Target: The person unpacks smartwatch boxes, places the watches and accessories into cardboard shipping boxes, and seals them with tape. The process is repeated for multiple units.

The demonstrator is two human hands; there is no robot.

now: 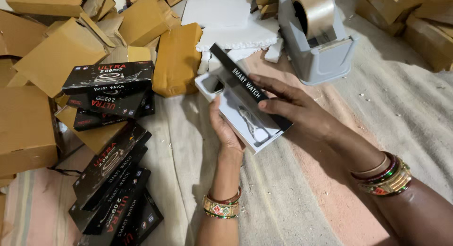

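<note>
White plastic shows inside the open tray (236, 115) that the person holds over the cloth (292, 189) on the floor. The left hand (225, 128) is under the tray and grips its near edge, thumb up along the side. The right hand (292, 107) comes from the other side; its fingers are closed on the black sleeve (245, 85), which stands tilted on the tray, one long edge touching it. So the two hands are close together, each clamped on its own part, and the tray lies between them.

As I judge it, the work is in the middle: the sleeve is not around the tray now, and the white inner part with its cable is open to see. Whether the sleeve is going on or coming off, I cannot tell.

To the left of the tray lie black boxes (111, 83) of the same kind, some stacked, some spread lower down, all closed. Behind them and around are many brown cartons (61, 52). Just behind the tray are white foam sheets (226, 19), and to its right stands a grey tape dispenser (316, 43) with a roll of brown tape.
</note>
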